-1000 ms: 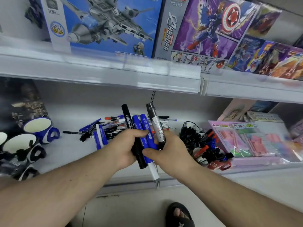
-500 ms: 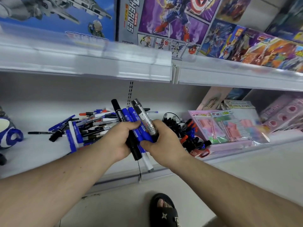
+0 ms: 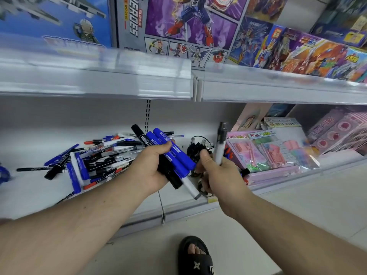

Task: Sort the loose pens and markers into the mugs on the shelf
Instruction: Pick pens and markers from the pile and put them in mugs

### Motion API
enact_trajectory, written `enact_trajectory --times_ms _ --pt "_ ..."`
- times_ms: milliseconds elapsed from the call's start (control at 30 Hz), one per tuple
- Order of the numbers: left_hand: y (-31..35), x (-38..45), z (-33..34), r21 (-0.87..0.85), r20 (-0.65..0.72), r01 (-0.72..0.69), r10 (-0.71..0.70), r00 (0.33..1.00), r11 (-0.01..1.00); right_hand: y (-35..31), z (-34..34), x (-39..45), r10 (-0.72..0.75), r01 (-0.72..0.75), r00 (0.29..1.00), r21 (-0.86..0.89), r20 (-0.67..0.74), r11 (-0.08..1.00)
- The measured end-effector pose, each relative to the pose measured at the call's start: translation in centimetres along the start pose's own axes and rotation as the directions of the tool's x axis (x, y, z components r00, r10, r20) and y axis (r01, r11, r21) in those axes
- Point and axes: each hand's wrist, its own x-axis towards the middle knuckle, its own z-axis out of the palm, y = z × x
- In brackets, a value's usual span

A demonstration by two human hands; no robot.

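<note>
My left hand (image 3: pixel 152 169) grips a bundle of markers (image 3: pixel 170 155): one black, two blue and a white-ended one, slanting up to the left. My right hand (image 3: pixel 216 173) holds a single grey-and-white marker (image 3: pixel 220 144) nearly upright, a little to the right of the bundle. Behind my right hand stands a mug (image 3: pixel 199 147) filled with black pens, partly hidden. A heap of loose pens and markers (image 3: pixel 95 155) in blue, black, red and white lies on the shelf (image 3: pixel 25 193) at the left. A blue mug (image 3: pixel 4 173) shows at the far left edge.
Pink stationery packs (image 3: pixel 264 153) lie on the shelf at the right. An upper shelf (image 3: pixel 119 80) carries toy boxes (image 3: pixel 178 24). My sandalled foot (image 3: pixel 196 255) stands on the pale floor below the shelf edge.
My right hand has pulled the grey-and-white marker out of the bundle and moved it right, now upright. The view has swung right, so the mugs at the left have left the frame.
</note>
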Motion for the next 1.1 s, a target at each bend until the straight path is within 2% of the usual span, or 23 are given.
enact_trajectory --times_ms 133,200,267,400,500,567,700,767,867,933,1100 --pt "-0.8 0.2 0.5 0.016 -0.016 0.009 -0.009 1.0 1.0 1.3 0.8 -0.2 -0.143 0.174 0.981 -0.281 0.13 0.944" --pt "-1.0 0.3 0.5 0.034 -0.044 0.017 -0.015 0.999 0.999 1.8 0.7 0.0 -0.186 0.234 0.971 -0.435 0.149 0.87" --pt "-1.2 0.3 0.6 0.041 -0.071 0.022 -0.019 0.997 0.999 1.9 0.7 0.1 -0.229 0.268 0.963 -0.502 0.139 0.823" --pt "-0.9 -0.2 0.9 0.072 -0.074 0.025 -0.02 0.997 0.997 0.6 0.8 0.3 -0.208 0.248 0.968 -0.451 0.138 0.857" --pt "-0.3 -0.3 0.0 0.164 -0.004 0.036 -0.036 0.999 0.986 -1.6 -0.4 0.8 -0.11 0.14 0.987 -0.289 0.117 0.947" --pt "0.0 -0.2 -0.8 0.254 0.011 0.068 -0.073 0.997 0.965 -3.0 -2.0 1.4 -0.064 0.078 0.996 -0.229 0.07 0.97" --pt "-0.2 0.9 -1.4 0.331 -0.028 0.101 -0.097 0.995 0.938 -3.7 -6.7 3.1 -0.03 0.013 0.999 -0.382 -0.039 0.924" --pt "-1.0 1.8 -0.3 0.322 -0.042 0.111 -0.103 0.994 0.94 -3.5 -9.4 4.0 -0.068 0.011 0.995 -0.572 -0.078 0.82" --pt "-2.7 2.9 1.9 0.291 -0.015 0.124 -0.125 0.992 0.949 -3.2 -12.9 5.2 -0.166 0.036 0.984 -0.862 -0.056 0.506" --pt "-3.6 3.5 3.2 0.279 0.014 0.126 -0.135 0.991 0.952 -2.9 -14.7 6.2 -0.199 0.027 0.979 -0.929 -0.05 0.368" --pt "-4.5 5.4 4.3 0.236 0.06 0.136 -0.154 0.986 0.962 -0.9 -17.5 10.3 -0.207 -0.064 0.973 -0.982 -0.1 0.177"
